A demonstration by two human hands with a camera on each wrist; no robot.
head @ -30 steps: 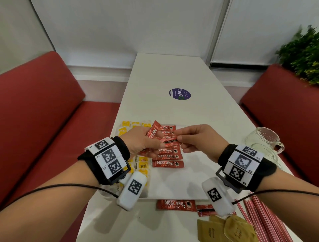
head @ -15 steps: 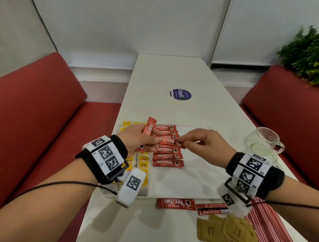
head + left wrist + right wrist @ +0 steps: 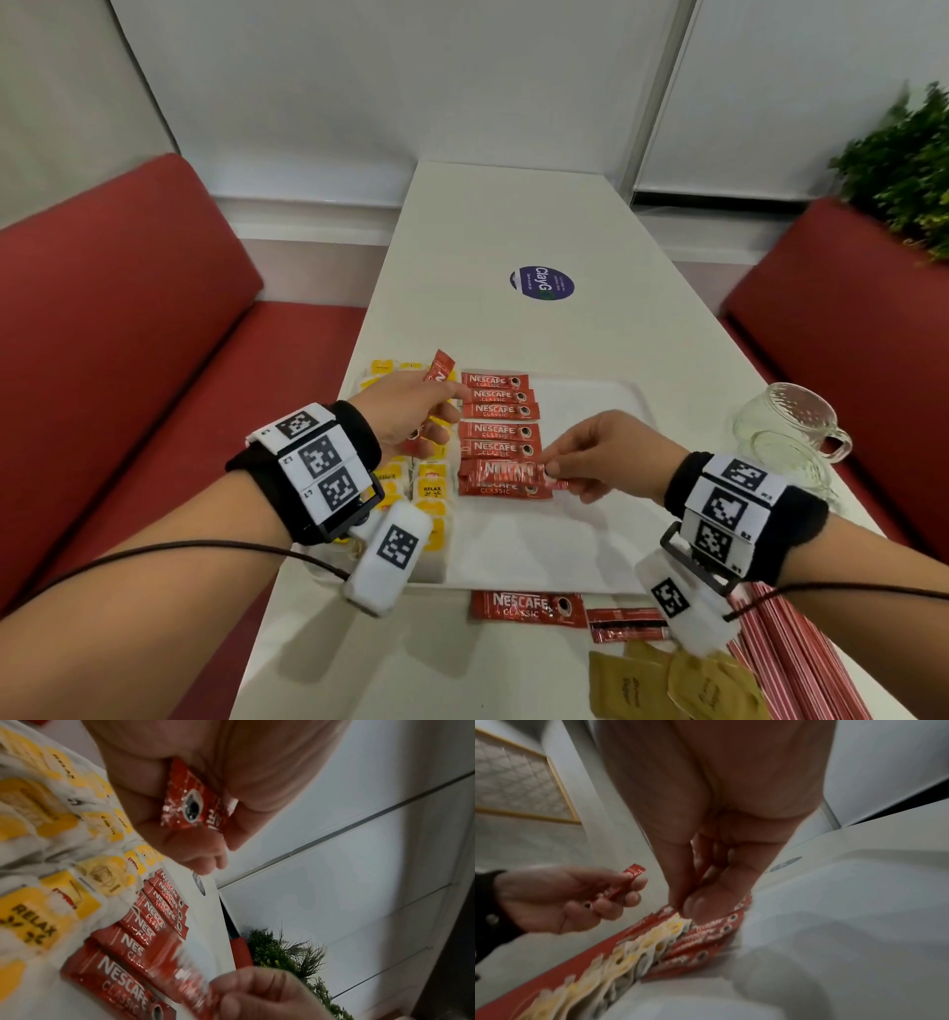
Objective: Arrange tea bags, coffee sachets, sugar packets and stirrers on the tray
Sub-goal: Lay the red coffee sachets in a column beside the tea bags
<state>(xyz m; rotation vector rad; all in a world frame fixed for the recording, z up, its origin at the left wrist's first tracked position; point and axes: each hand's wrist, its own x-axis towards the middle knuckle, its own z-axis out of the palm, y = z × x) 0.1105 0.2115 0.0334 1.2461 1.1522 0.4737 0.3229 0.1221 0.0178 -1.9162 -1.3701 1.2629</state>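
I'm seeing red coffee sachets with white lettering, yellow-and-white tea bags, a white tray, tan sugar packets, red-and-white striped stirrers, and black-and-white checked markers on my wristbands.

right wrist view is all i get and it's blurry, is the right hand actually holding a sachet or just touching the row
Observer: Holding. The head view shows the right hand pinching the right end of a coffee sachet, just over the nearest one in the row.
Operator: how many lie flat in that row
Observer: Six, in one column on the tray, beside the tea bags.
Operator: anything off the tray
Observer: Yes. Loose sachets lie on the table by the tray's near edge, with brown packets and red stirrers nearer the camera.
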